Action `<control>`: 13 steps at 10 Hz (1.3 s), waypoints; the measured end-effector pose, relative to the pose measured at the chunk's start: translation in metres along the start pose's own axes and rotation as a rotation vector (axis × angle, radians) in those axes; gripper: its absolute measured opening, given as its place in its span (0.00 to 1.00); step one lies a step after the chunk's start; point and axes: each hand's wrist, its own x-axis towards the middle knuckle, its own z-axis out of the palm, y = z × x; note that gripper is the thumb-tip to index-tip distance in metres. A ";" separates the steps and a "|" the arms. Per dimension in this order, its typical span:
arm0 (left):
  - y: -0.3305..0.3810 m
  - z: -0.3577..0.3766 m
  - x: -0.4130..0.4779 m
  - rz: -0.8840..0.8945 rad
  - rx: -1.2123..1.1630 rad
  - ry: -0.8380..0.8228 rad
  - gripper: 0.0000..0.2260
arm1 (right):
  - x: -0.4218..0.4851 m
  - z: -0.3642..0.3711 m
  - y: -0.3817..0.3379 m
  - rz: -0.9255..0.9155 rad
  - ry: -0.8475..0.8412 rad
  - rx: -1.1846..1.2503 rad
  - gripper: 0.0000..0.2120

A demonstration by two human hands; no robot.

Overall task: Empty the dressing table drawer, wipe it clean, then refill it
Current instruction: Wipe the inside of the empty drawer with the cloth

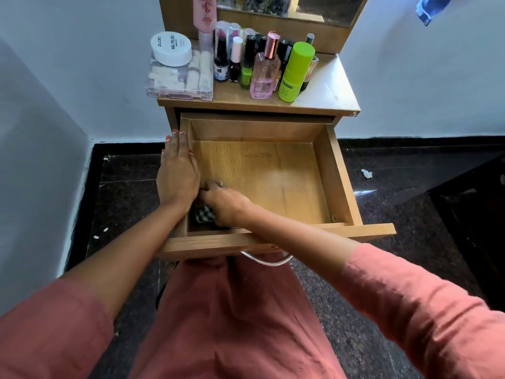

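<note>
The wooden drawer [336,170] of the dressing table is pulled out, and its bare floor shows no items. My left hand [177,170] lies flat on the drawer's left wall, fingers pointing away from me. My right hand [226,203] reaches across into the near left corner and grips a black-and-white checked cloth [203,213], pressed against the drawer floor. Much of the cloth is hidden under that hand. On the tabletop [328,91] stand several cosmetic bottles, among them a green bottle [296,71] and a pink perfume bottle [265,69].
A clear plastic box [179,77] with a white round jar [171,49] on top sits at the tabletop's left. A mirror [289,6] rises behind. Dark stone floor surrounds the table, with a scrap of white paper [366,173] to the right. White walls stand close on the left.
</note>
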 end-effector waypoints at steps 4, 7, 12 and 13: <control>0.001 -0.001 -0.003 0.006 0.017 -0.001 0.21 | -0.052 0.000 0.073 0.166 -0.072 -0.172 0.31; 0.002 -0.002 -0.004 0.003 0.018 -0.002 0.21 | -0.095 -0.004 0.133 0.217 -0.095 -0.197 0.26; 0.001 0.000 -0.003 0.002 0.032 -0.011 0.21 | -0.068 -0.010 0.139 0.228 -0.056 -0.298 0.29; 0.002 -0.001 -0.003 -0.001 0.024 -0.014 0.21 | -0.055 -0.024 0.146 0.240 -0.005 -0.336 0.33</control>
